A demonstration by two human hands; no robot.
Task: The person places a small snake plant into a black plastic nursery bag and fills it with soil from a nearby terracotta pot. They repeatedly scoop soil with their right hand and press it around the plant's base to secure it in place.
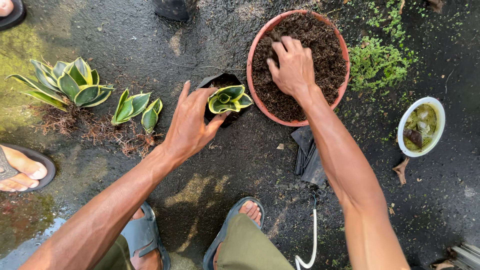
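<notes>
My left hand (189, 125) steadies a small green and yellow-edged succulent (229, 98) that sits in a black planting bag (220, 82), thumb against its leaves. My right hand (292, 65) reaches into a round terracotta basin (260, 107) full of dark brown soil (327, 55), fingers curled down into the soil. Whether soil is in its grip is hidden under the palm.
Two loose plants with bare roots lie at the left, a big one (67, 85) and a small one (136, 107). Folded black bags (310, 155) lie under my right forearm. A white bowl (437, 112) stands at the right. Another person's sandalled foot (22, 170) is at the left edge.
</notes>
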